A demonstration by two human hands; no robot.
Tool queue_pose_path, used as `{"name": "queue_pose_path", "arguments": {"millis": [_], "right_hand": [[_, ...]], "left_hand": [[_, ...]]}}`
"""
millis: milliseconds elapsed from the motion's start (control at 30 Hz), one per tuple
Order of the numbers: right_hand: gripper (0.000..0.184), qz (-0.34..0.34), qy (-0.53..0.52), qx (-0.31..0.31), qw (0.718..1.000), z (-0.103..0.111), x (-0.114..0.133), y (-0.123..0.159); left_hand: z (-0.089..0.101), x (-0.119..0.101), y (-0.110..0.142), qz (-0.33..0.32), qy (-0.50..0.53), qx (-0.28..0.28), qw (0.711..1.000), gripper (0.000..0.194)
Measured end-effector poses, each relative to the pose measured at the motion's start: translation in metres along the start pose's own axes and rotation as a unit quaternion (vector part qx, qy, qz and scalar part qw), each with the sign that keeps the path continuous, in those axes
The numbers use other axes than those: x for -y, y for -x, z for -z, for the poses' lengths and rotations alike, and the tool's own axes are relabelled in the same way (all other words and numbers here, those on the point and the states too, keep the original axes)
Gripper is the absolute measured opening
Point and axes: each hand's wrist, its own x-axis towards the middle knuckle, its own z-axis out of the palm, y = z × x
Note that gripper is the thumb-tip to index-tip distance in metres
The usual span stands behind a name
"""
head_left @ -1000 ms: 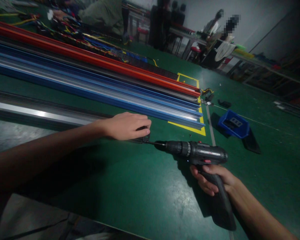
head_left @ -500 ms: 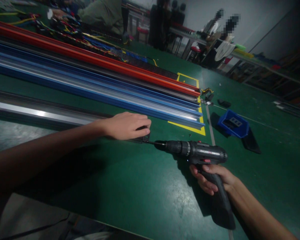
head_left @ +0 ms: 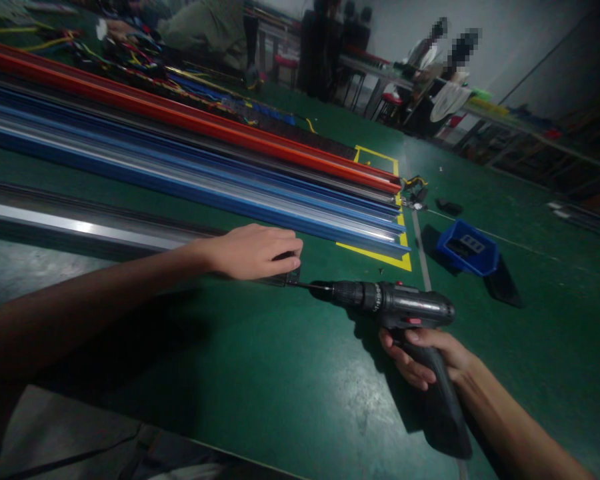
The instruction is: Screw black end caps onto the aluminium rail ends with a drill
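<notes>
My right hand (head_left: 420,357) is wrapped around the handle of a black cordless drill (head_left: 413,308), which lies level with its long thin bit (head_left: 305,285) pointing left. The bit's tip meets a small black end piece (head_left: 292,276) on a long dark metal profile (head_left: 130,230). Over that same end, my left hand (head_left: 260,252) is closed on the profile, thumb on the near side and fingers across the top. The palm hides part of the profile, and the exact contact at the bit's tip is too small to make out.
Beyond my left hand lie long blue profiles (head_left: 280,200) and an orange one (head_left: 220,119), their ends near yellow tape (head_left: 380,256). A blue bin (head_left: 467,248) stands to the right on the green surface. Bundled wires (head_left: 130,57) and a seated person's leg (head_left: 205,33) are farther back.
Both hands and the drill have stayed practically in place. A small blue light seen at the drill's front is no longer visible.
</notes>
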Motion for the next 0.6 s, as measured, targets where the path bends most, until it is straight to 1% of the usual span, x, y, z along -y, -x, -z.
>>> {"name": "queue_pose_path", "arguments": {"millis": [333, 600], "right_hand": [[0.028, 0.006, 0.001, 0.009, 1.0, -0.0015, 0.0001, -0.0001], [0.029, 0.002, 0.0, 0.01, 1.0, 0.0002, 0.0, -0.0001]], "left_hand": [[0.0008, -0.0001, 0.0003, 0.003, -0.001, 0.008, 1.0, 0.037], [0.0007, -0.0006, 0.001, -0.001, 0.002, 0.002, 1.0, 0.037]]}}
